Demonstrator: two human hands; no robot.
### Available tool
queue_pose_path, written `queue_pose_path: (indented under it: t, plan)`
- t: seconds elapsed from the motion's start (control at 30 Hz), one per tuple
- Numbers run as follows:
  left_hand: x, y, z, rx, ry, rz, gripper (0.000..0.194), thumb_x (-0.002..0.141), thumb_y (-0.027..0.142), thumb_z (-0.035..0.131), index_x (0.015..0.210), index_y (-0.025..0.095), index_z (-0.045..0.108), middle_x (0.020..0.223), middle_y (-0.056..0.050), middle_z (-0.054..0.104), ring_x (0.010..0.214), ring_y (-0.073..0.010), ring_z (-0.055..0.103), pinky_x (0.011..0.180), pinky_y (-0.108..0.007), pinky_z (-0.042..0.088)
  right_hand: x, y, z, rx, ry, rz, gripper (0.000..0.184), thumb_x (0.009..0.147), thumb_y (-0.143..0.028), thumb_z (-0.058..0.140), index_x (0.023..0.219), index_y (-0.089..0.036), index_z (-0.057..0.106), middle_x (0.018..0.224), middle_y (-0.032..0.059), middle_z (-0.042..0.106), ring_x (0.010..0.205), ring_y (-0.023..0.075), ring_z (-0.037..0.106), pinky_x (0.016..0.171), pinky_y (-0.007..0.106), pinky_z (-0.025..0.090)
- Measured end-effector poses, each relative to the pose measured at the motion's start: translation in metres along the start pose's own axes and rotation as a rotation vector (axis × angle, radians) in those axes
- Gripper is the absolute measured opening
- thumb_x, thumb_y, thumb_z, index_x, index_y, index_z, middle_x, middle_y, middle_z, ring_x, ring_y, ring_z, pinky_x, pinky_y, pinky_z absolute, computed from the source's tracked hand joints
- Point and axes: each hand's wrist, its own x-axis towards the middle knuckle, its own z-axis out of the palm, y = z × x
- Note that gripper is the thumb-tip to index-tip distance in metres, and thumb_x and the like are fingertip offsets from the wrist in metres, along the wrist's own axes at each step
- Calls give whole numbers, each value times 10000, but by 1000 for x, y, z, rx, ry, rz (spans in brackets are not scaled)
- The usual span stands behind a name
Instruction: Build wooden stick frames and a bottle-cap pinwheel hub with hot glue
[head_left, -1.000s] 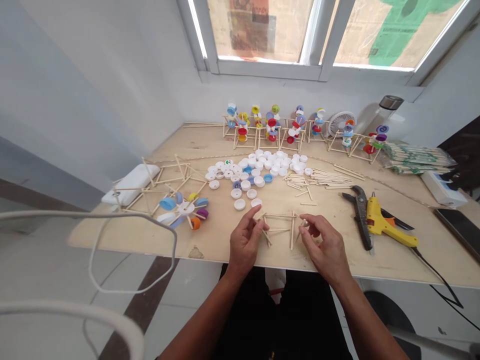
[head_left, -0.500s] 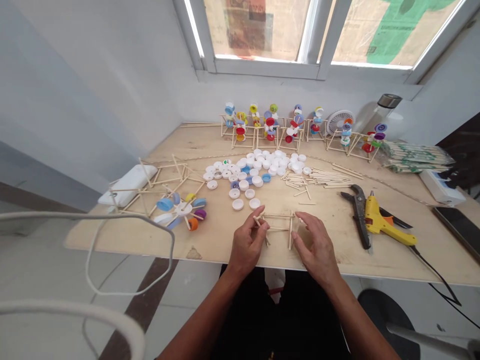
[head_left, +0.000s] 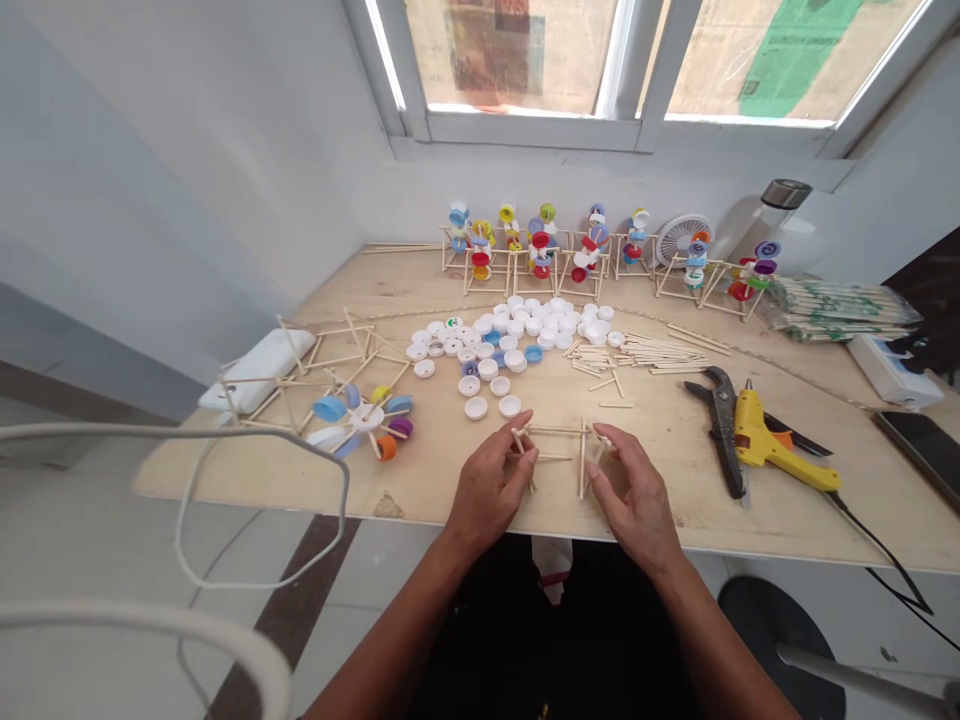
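A small frame of thin wooden sticks (head_left: 559, 445) stands near the front edge of the plywood table (head_left: 675, 500). My left hand (head_left: 487, 485) pinches the frame's left side between thumb and fingers. My right hand (head_left: 634, 490) has its fingertips closed on the frame's right side. A heap of white and blue bottle caps (head_left: 517, 340) lies just beyond the frame. Loose sticks (head_left: 645, 352) lie to its right.
A yellow glue gun (head_left: 776, 450) and pliers (head_left: 724, 425) lie at the right. A cap wheel on a stick frame (head_left: 360, 415) sits at the left. Finished cap models (head_left: 570, 250), a small fan (head_left: 682, 238) and a bottle line the back wall. A white cable (head_left: 262, 440) loops at left.
Both hands have moved inward onto the stick frame; the left thumb and the right fingers now close on its sides. The view has shifted slightly.
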Motion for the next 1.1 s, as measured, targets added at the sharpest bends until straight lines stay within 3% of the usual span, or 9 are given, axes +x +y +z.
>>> queue_pose_path:
  t: [0.27,0.77,1.1]
  plan:
    - [9,8,-11,115,-92,10,414,856,261,458,1256,158,493,927,-64,672,843,-196,630,793,-326,478,2,-1,-2,-6,-23,-5,374,851,-251,503,1223,-221,474,1179,93,556,1111,222,513,915,406,456]
    - [9,1,-11,144,-95,55,433,842,275,497,1268,203,483,1041,-83,671,960,-226,620,869,-380,465,9,2,-4,40,-86,49,409,827,-290,527,1229,-233,480,1157,86,565,1000,207,575,865,374,486]
    - [10,1,-9,196,-85,88,450,820,254,527,1266,210,488,1164,-92,631,998,-233,610,886,-397,462,13,6,-1,30,-90,19,347,814,-259,531,1159,-226,515,1146,88,565,1061,218,542,911,398,457]
